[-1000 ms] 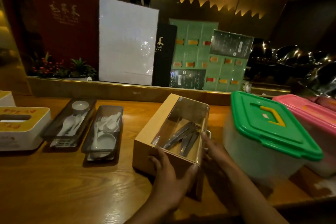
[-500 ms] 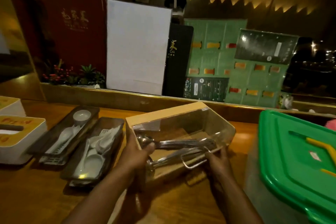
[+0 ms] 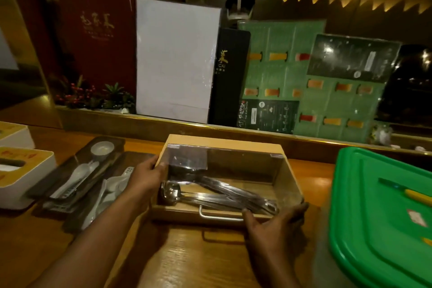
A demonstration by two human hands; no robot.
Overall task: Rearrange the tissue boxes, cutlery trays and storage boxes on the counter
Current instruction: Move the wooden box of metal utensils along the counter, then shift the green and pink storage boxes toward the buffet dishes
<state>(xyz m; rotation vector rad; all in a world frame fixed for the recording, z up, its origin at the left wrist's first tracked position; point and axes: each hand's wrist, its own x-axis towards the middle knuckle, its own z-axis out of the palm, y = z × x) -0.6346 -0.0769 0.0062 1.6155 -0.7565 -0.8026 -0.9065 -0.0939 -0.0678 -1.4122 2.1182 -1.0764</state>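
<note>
At the far left two tissue boxes (image 3: 22, 172) are sitting on the wooden counter (image 3: 187, 257), one partly behind the other, both cut by the frame edge. Just beside them two dark cutlery trays (image 3: 77, 170) are lying side by side, holding white spoons.

In the middle the person is gripping a wooden cutlery box (image 3: 224, 180) with a clear lid, which is resting on the counter between the trays and the storage box. The left hand (image 3: 146, 176) is wrapping its fingers closed over the box's left wall near the back corner. The right hand (image 3: 278, 224) is pressing against the front right corner, fingers spread loosely along the edge beside the metal handle (image 3: 219, 216).

The box looks rigid and likely fairly heavy, with several loose metal utensils (image 3: 224, 194) inside that would probably slide and rattle if it tilts. Taking it by two opposite walls, level, seems safest; the clear lid looks slippery and more fragile.

At the right one storage box with a green lid (image 3: 383, 217) is standing near the wooden box, partly out of frame.
</note>
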